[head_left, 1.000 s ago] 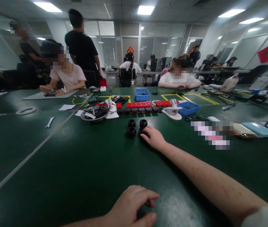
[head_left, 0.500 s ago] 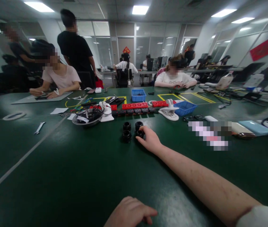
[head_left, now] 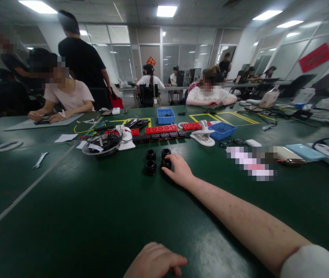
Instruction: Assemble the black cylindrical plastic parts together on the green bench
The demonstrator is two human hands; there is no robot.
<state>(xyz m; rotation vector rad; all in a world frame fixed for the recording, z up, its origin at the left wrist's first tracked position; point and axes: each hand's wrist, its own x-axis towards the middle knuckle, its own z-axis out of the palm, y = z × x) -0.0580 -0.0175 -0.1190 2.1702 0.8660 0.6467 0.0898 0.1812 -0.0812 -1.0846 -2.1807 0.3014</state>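
Note:
Several black round threaded parts (head_left: 150,161) stand in a small cluster on the dark green table (head_left: 94,208). My right hand (head_left: 178,169) is stretched far forward, its fingers closed on the near right black part (head_left: 166,163) of the cluster. At the bottom edge my left hand (head_left: 154,263) rests on the table close to me, fingers curled down; I cannot make out anything under them.
Behind the cluster lie a clear bowl of cables (head_left: 102,145), red and black strips (head_left: 161,131), a white clamp (head_left: 202,136) and blue bins (head_left: 221,130). A wrench (head_left: 40,160) lies left. Phones and cases (head_left: 303,151) lie right. Several people sit or stand across the table.
The view has drifted right, so everything slid left in the frame. My right hand stays on the near right black part. My left hand sank lower in the frame.

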